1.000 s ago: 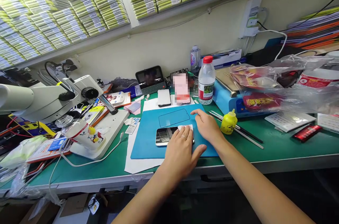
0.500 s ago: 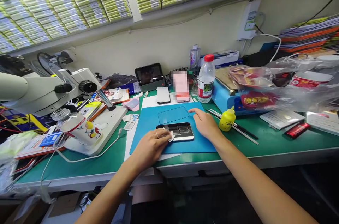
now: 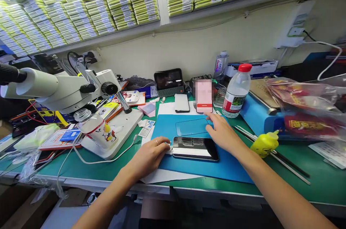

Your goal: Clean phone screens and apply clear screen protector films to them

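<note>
A phone (image 3: 196, 153) with a dark, glossy screen lies flat on the blue mat (image 3: 173, 167). Just past it rests a thin, clear screen protector (image 3: 190, 127) with a dark outline. My left hand (image 3: 148, 155), a ring on one finger, is closed on a small white wipe (image 3: 169, 150) beside the phone's left end. At the protector's right end is my right hand (image 3: 220, 130), its fingers apart and nothing seen in them. I cannot tell whether its fingertips touch the protector.
A microscope (image 3: 65, 88) and a tilted glass jar (image 3: 96, 131) stand at the left. To the right are a water bottle (image 3: 236, 92), a yellow squeeze bottle (image 3: 265, 144) and thin sticks. A lit pink phone (image 3: 204, 95) leans at the back.
My left hand with the wipe has moved off the screen to the phone's left side. The camera has turned left, and my right hand is still by the protector's right end.
</note>
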Demonstrator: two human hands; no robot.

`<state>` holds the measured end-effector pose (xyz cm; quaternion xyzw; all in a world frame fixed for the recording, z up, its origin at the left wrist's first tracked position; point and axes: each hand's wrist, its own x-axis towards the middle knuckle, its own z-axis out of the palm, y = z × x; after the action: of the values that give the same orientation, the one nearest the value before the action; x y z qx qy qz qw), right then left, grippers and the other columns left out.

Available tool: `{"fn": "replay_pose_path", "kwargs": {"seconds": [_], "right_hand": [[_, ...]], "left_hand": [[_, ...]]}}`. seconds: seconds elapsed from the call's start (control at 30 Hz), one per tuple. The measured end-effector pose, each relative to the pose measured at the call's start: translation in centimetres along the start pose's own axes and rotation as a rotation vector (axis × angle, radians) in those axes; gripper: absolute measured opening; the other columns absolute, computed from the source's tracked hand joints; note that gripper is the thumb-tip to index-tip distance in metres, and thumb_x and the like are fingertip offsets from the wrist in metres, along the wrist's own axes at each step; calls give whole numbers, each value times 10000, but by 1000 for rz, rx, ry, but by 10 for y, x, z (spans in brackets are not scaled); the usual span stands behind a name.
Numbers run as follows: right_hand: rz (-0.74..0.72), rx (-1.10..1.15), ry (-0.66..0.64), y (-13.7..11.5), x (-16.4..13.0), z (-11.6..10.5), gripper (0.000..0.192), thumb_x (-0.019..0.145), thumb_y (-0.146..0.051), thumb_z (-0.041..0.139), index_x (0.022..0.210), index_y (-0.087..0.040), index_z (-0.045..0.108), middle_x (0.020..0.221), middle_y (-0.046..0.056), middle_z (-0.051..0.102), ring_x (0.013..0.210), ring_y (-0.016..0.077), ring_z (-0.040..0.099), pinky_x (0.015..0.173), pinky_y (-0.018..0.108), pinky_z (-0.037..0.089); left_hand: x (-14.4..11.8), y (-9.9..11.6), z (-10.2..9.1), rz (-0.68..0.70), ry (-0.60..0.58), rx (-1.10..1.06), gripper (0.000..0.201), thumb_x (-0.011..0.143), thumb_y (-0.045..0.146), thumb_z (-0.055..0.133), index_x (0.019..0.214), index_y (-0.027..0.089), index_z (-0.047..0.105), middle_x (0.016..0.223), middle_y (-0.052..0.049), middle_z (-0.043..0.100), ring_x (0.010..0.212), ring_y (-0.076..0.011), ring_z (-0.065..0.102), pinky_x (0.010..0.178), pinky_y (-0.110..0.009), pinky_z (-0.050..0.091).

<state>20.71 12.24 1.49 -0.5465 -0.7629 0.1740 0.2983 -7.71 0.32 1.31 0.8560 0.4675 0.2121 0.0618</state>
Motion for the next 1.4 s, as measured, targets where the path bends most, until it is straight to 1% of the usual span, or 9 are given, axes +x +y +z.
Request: {"fn": "replay_pose_path", "kwargs": {"seconds": [0.17, 0.27, 0.37, 0.5, 0.6, 0.8, 1.03, 1.23, 1.4], "right_hand": [[44, 7, -46, 8, 12, 7, 592, 793, -167, 484, 1384, -164, 534, 1365, 149, 630, 1272, 322, 565, 1049, 478, 459], [84, 21, -44, 12, 10, 9, 611, 799, -167, 479, 1409, -149, 505, 1378, 155, 628, 1296, 334, 551, 1066, 504, 452], [107, 34, -27, 13, 6, 9, 607, 799, -167, 482, 1406, -161, 505, 1361, 138, 646, 1318, 340, 527, 1083, 522, 439], [126, 70, -14, 11, 0, 8, 594, 797, -166, 482, 1389, -180, 517, 1350, 118, 658, 1358, 332, 489, 1110, 530, 416], [142, 119, -18, 12, -2, 8, 568, 796, -169, 486, 1362, -195, 534, 1357, 116, 654, 1379, 317, 469, 1131, 528, 393], [182, 254, -43, 18, 3, 15, 437, 820, -178, 451, 1240, -237, 553, 1347, 100, 658, 1328, 266, 540, 1119, 521, 400], [229, 328, -36, 23, 8, 18, 306, 934, -334, 393, 1197, -256, 531, 1344, 89, 647, 1299, 242, 571, 1075, 478, 451], [172, 258, -165, 21, -1, 3, 509, 868, -345, 587, 1364, -245, 529, 1490, 104, 544, 1404, 295, 456, 1168, 500, 326], [81, 45, -346, 17, 1, -7, 774, 830, -366, 662, 1538, -238, 375, 1608, 120, 390, 1485, 335, 324, 1185, 497, 294]], "left_hand": [[11, -27, -13, -48, 31, 70, 220, 1031, 191, 409, 1056, 211, 626, 1154, -81, 667, 1035, -218, 664, 916, -366, 546], [26, -30, -13, -61, -20, 77, 216, 1020, 227, 425, 981, 214, 637, 1129, -68, 665, 1006, -224, 654, 907, -374, 527], [53, -26, -10, -105, 8, 66, 273, 1035, 304, 386, 946, 205, 624, 1131, -86, 640, 1021, -245, 626, 924, -406, 506], [91, -22, 2, -147, -27, 7, 316, 964, 466, 547, 1088, 178, 587, 1108, -119, 649, 1035, -295, 613, 920, -453, 506], [103, -25, 14, -143, -72, -45, 421, 930, 495, 613, 1203, 177, 564, 1191, -133, 658, 1131, -313, 601, 959, -454, 502], [95, -31, 26, -161, -83, -112, 484, 967, 474, 583, 1355, 190, 522, 1306, -124, 633, 1263, -307, 531, 1022, -447, 481], [87, -35, 21, -160, -95, -124, 542, 956, 464, 609, 1425, 218, 497, 1381, -113, 600, 1305, -295, 524, 1066, -434, 458], [81, -41, 13, -137, -166, -157, 555, 1006, 501, 490, 1483, 221, 444, 1437, -106, 563, 1340, -281, 509, 1113, -428, 425], [81, -41, 15, -152, -144, -173, 477, 1047, 413, 377, 1476, 219, 453, 1414, -97, 585, 1337, -258, 517, 1114, -422, 432]]}}
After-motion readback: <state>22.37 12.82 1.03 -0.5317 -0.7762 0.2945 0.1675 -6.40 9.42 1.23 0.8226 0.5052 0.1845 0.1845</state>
